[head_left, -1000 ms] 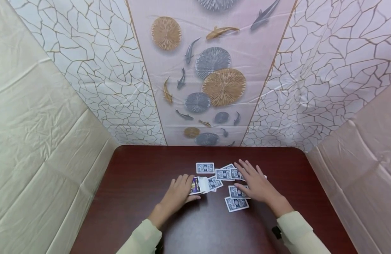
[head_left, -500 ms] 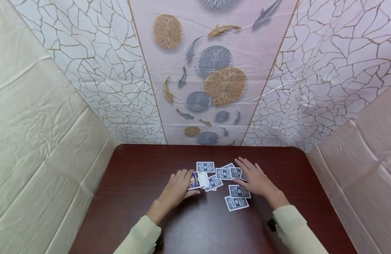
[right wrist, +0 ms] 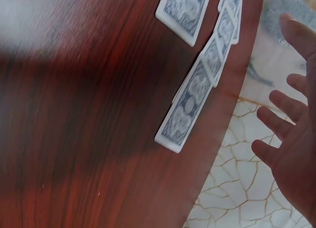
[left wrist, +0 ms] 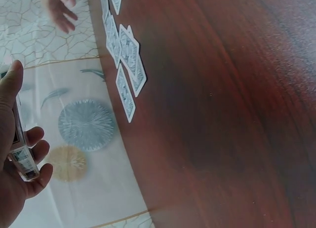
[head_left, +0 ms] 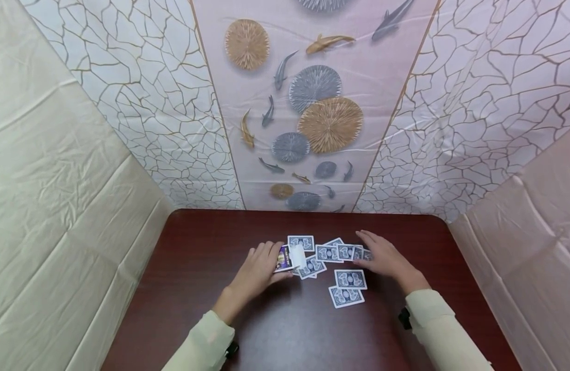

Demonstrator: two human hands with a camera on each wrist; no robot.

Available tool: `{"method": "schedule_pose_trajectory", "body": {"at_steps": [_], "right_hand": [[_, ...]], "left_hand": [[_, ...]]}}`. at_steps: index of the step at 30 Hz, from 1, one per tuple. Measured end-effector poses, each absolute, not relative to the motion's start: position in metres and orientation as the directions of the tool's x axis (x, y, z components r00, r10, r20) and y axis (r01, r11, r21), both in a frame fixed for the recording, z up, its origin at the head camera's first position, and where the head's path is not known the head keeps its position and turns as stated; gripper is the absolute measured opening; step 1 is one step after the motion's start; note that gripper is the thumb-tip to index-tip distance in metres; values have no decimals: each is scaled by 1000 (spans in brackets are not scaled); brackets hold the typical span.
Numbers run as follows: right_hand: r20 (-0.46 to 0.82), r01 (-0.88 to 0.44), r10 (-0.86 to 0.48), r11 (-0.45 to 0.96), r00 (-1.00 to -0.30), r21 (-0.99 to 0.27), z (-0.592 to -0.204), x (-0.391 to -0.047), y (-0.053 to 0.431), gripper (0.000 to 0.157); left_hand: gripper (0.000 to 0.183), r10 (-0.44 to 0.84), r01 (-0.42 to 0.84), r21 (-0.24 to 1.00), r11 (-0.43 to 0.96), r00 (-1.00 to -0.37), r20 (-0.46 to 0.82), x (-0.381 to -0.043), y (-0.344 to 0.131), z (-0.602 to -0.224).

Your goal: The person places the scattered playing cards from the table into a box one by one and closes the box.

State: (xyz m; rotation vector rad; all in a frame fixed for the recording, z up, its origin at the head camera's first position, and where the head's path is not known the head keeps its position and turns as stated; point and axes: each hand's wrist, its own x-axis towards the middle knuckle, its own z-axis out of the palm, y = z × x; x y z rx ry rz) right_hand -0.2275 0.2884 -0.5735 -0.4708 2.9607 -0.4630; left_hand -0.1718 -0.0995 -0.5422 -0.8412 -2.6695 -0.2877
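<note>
My left hand [head_left: 256,268] grips a small card box [head_left: 283,259] with a purple and yellow face and a white flap on its right end; the left wrist view shows thumb and curled fingers [left wrist: 37,136] around it. Blue-backed playing cards [head_left: 329,253] lie face down on the table, some overlapping in a row. Over the right end of that row, my right hand [head_left: 382,257] hovers with its fingers spread and holding nothing. In the right wrist view, its fingers [right wrist: 279,122] stay apart from the end card [right wrist: 186,109].
Two overlapping cards [head_left: 347,297] lie nearer to me on the dark red wooden table [head_left: 294,335]. A single card [head_left: 301,243] sits at the back left of the group. Patterned cloth walls [head_left: 294,103] enclose the table's back and sides.
My right hand has moved right, off the nearer cards, uncovering more of the row's right end. The left hand has shifted slightly away from me with the card box still in its grip.
</note>
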Motion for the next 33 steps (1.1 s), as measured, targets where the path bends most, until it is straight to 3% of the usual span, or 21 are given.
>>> {"method": "schedule_pose_trajectory", "body": {"at_steps": [5, 22, 33], "right_hand": [[-104, -231, -280, 914, -954, -334, -577, -232, 300, 92], [-198, -154, -222, 939, -955, -306, -596, -237, 329, 80], [-222, -164, -238, 937, -945, -307, -603, -241, 330, 69]], "left_hand": [[81, 508, 582, 129, 803, -781, 363, -172, -100, -534], [84, 525, 588, 75, 806, -767, 368, -170, -100, -520], [85, 538, 588, 68, 806, -776, 329, -170, -99, -517]]}}
